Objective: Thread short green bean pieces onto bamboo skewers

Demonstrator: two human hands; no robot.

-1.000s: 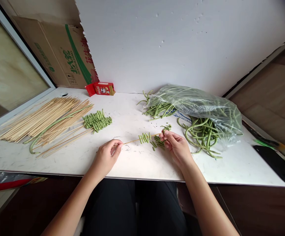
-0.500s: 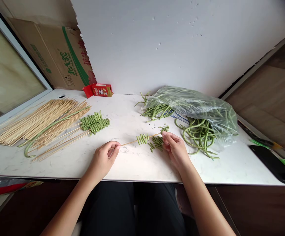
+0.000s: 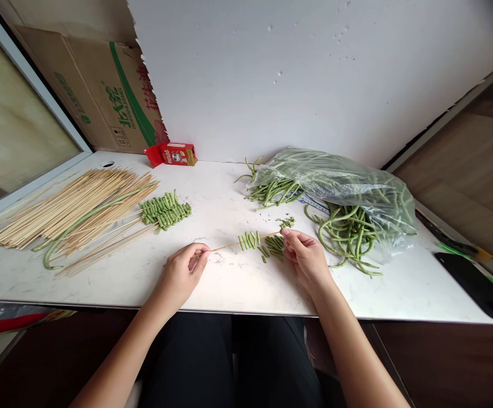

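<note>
My left hand (image 3: 183,271) pinches the near end of a thin bamboo skewer (image 3: 228,245) that points right across the white counter (image 3: 229,277). Several short green bean pieces (image 3: 249,240) are threaded on it. My right hand (image 3: 306,256) is closed at the skewer's far tip, fingers pinched over a small pile of cut bean pieces (image 3: 273,246); what they hold is hidden. Finished skewers with packed bean pieces (image 3: 164,209) lie to the left.
A big heap of bare bamboo skewers (image 3: 66,207) with one long bean lies at left. A clear plastic bag of long green beans (image 3: 348,195) sits at right. A red carton (image 3: 170,153) and cardboard box (image 3: 97,93) stand behind. A dark knife (image 3: 478,283) lies far right.
Both hands stay at the skewer's ends. My right hand has shifted slightly down along the tip, over the cut pieces. Little else differs.
</note>
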